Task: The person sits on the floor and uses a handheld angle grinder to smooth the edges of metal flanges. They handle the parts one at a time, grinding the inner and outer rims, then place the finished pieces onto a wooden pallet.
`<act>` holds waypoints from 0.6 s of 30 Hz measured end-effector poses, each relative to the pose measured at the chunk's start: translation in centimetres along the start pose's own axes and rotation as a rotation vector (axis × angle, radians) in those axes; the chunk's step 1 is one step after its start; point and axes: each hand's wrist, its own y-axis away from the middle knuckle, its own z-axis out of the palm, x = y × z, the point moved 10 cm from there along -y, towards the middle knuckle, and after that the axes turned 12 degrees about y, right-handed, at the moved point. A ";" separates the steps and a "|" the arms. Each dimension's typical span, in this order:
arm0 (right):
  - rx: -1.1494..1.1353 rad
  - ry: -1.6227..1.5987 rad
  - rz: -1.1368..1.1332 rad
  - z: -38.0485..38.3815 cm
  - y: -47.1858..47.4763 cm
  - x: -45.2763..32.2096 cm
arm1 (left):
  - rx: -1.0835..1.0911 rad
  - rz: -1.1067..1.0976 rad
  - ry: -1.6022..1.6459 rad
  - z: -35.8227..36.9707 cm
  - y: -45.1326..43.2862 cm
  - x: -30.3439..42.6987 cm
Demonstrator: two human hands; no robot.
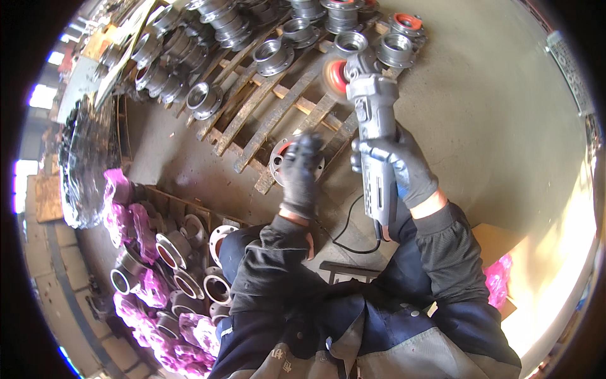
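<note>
My right hand (402, 163), in a dark coated glove, grips the body of a grey angle grinder (377, 109). The tool points away from me, its red disc (338, 76) at the upper left of its head and blurred. A power cord (350, 248) trails from its rear end. My left hand (303, 166), gloved too, is over a flanged metal part (276, 163) with red inside, at the near corner of a wooden pallet (270, 125). The hand hides much of that part; whether its fingers grip it, I cannot tell.
Machined flanged hubs (272, 57) stand on the pallet's far side, more of them at the upper left. Left of my legs lie rough flanged castings (173, 251) with pink plastic wrap (154, 289). A cardboard box (497, 244) stands at the right. A metal frame (350, 270) is between my legs.
</note>
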 end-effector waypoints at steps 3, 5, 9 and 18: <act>0.109 -0.088 -0.089 -2.1 0.9 -2.3 | 0.258 -0.025 -0.232 -5.9 -1.6 0.3; 0.146 -0.151 -0.117 -3.2 1.3 -3.2 | 0.194 -0.016 -0.443 -7.4 -2.5 -0.8; 0.173 -0.240 -0.130 -4.7 1.6 -3.7 | -0.074 0.246 -1.399 -6.7 -2.2 -4.5; 0.199 -0.169 -0.076 -7.3 1.9 -4.0 | 0.021 0.052 -2.134 -12.4 -5.1 -12.0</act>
